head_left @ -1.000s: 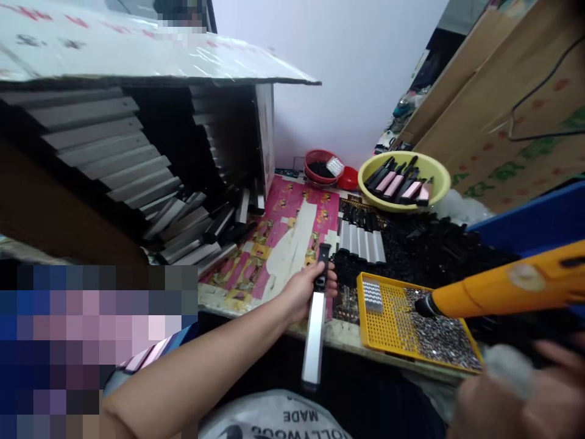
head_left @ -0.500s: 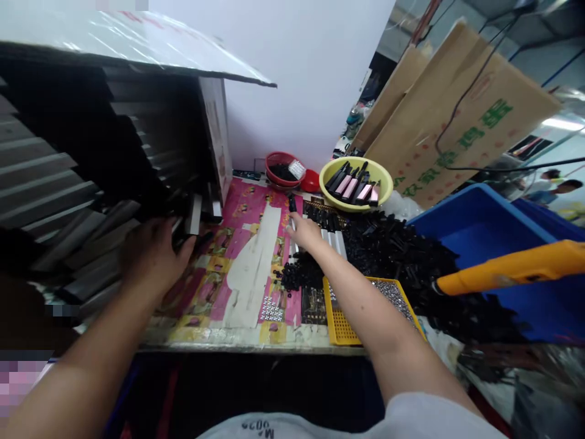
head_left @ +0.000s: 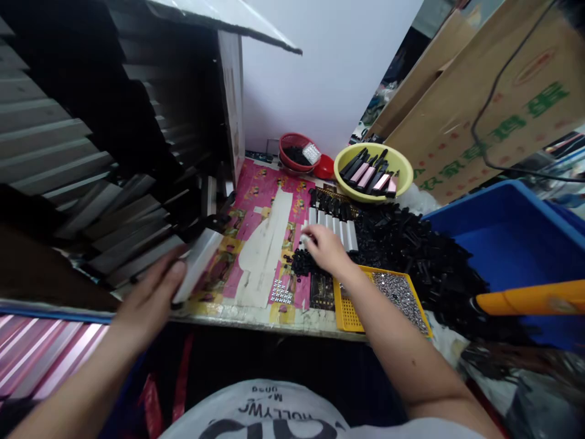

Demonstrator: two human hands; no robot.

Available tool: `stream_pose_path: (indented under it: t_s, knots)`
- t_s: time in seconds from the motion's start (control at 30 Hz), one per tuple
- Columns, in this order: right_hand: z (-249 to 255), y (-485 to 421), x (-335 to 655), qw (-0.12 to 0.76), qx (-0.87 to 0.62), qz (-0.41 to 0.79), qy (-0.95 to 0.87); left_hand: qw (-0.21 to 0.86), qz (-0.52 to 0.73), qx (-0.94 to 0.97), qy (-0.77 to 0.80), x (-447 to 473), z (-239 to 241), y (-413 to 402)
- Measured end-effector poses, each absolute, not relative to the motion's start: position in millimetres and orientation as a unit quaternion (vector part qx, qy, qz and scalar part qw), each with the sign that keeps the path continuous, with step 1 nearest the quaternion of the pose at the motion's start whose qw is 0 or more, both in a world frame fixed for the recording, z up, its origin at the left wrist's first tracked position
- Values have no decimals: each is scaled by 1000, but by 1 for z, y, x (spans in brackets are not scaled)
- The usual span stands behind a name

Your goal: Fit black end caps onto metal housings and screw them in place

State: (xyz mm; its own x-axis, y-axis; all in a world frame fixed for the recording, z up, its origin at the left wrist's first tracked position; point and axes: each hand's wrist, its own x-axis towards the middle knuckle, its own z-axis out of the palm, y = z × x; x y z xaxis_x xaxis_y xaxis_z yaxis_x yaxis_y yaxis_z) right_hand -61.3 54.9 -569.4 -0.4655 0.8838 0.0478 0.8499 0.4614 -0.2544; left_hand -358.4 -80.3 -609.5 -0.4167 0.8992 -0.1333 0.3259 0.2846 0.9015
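Note:
My left hand (head_left: pixel 158 283) is closed around a silver rectangular tube (head_left: pixel 198 262) with a dark end, which slants up to the right over the table's left side. My right hand (head_left: pixel 326 249) is closed, thumb and fingers together, at the lower left of a row of silver tubes with black tops (head_left: pixel 342 231); what it holds, if anything, is hidden. Just beneath that hand lies a heap of small black rings (head_left: pixel 301 262). Left of my left hand, more silver tubes (head_left: pixel 132 244) lie stacked in front of an open carton (head_left: pixel 233 91).
A yellow bowl (head_left: pixel 340 180) holds black and pink pieces; red bowls (head_left: pixel 286 160) stand beside it. A yellow tray (head_left: pixel 347 314) of small metal parts sits at the front edge. Black parts (head_left: pixel 397 244) heap toward a blue bin (head_left: pixel 461 222), crossed by an orange bar (head_left: pixel 530 300).
My left hand has come toward the front edge, bringing a silver tube clear of the stack. My right hand has shifted nearer the ring heap. The camera view has tilted down.

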Motion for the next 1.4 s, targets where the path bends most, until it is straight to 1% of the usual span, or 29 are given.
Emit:
stream_pose_path:
  t_s: [0.07,0.13,0.17,0.23,0.37,0.7,0.93,1.0,1.07,1.13,1.2,1.27,1.33,1.4]
  knots:
    - [-579,22,-66,33,-470,131,-872,501,451,313,669,-326,-615,-94]
    - [-592,-2,-76,-24,-453,122,-883,643,437,231,585,-299,-621,-96]
    - [-598,-8,-81,-43,-450,105,-886,690,427,208,546,-289,-623,-94]
    - [-608,-14,-90,-61,-446,68,-890,743,419,193,485,-276,-626,-87]
    - [-613,-12,-98,-65,-450,42,-890,773,438,201,412,-268,-622,-78]
    - [-615,-17,-94,-45,-496,55,-866,772,459,152,412,-262,-612,-83]
    - [-607,-16,-99,-68,-513,106,-849,823,427,86,364,-257,-613,-73]
    - [-608,-18,-97,-47,-519,115,-846,832,424,69,352,-257,-613,-70]
    - [-609,-20,-94,8,-527,151,-836,838,420,60,342,-257,-612,-68]
    - [-608,-22,-90,114,-528,254,-802,841,417,63,340,-256,-611,-68]
    - [-606,-24,-88,244,-506,394,-727,844,411,73,337,-254,-610,-70]
    - [-602,-26,-89,336,-469,502,-644,849,404,89,329,-251,-609,-73]
    - [-598,-28,-91,374,-449,549,-598,850,401,110,324,-246,-607,-76]
    - [-595,-31,-92,383,-446,552,-591,843,405,135,328,-243,-606,-79]
